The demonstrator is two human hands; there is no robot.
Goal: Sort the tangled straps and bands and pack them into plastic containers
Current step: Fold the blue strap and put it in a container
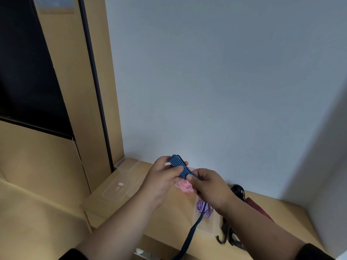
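A blue elastic strap with fine dark stripes [181, 167] is held up above the light wooden table [169, 218], folded into a flat bundle. The left hand [163, 180] grips the bundle, thumb across its face and fingers curled behind. The right hand [208, 186] pinches the bundle's lower end between thumb and fingers, and the strap's loose tail hangs down toward the bottom edge of the view. Beneath the hands lie a pink band [185, 186] and a lilac folded band [203, 208] in a clear plastic container [205, 225]. To the right lie a black hooked cord [237, 190] and a red striped strap [257, 208]. A clear plastic lid [120, 182] rests at left
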